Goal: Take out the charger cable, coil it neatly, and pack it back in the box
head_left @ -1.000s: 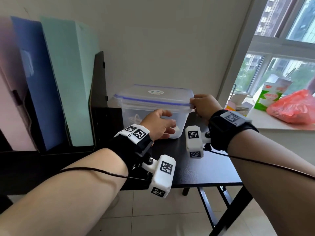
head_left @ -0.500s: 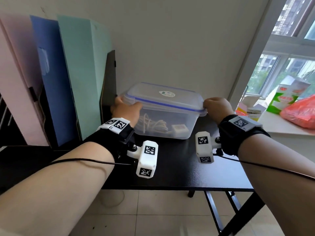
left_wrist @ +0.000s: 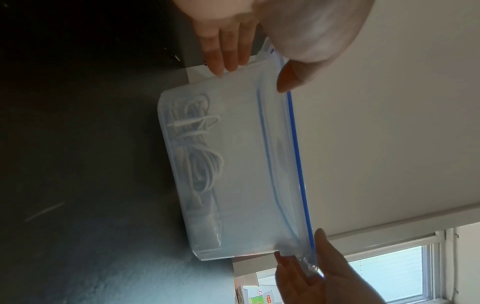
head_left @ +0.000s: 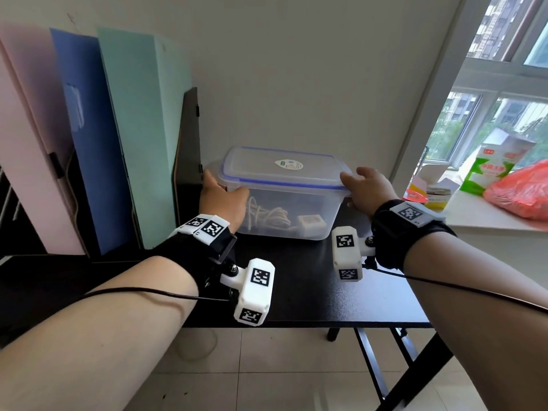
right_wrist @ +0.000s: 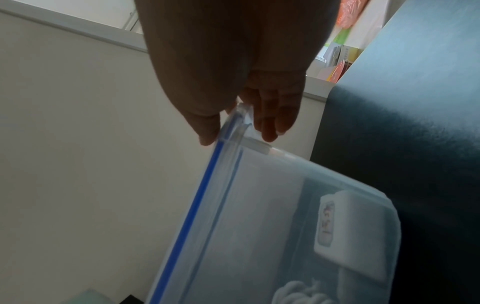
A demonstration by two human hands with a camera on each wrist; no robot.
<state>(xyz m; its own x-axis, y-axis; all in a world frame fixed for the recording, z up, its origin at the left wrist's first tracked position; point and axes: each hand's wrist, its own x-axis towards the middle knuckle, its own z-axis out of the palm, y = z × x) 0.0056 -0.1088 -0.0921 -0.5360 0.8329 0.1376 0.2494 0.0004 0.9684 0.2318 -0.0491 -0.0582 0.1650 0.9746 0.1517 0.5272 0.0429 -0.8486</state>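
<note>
Two hands are shown at opposite ends of a translucent rectangular plastic box [head_left: 284, 212] that stands on the black worktop [head_left: 311, 280], close to the wall. The left hand [head_left: 222, 200] is set at the left end of the clear blue-edged lid [head_left: 278, 167], thumb above the rim and fingers [left_wrist: 223, 53] below it. The right hand [head_left: 367, 188] pinches the right end of the lid in the same way, thumb on top and fingers [right_wrist: 272, 117] under the flange. The white charger cable [head_left: 267, 215] is seen through the wall, lying in a loose bundle on the box floor beside a white cube-shaped adapter [head_left: 310, 222].

The lid is still seated, so the step in hand is judged to be the opening of the box; nothing has yet been taken out. Whether side latches are fitted cannot be told. The next move is judged to call for an even upward pull at both ends, the box being kept down on the worktop, after which the lid must be set aside before the cable is reached.
</note>
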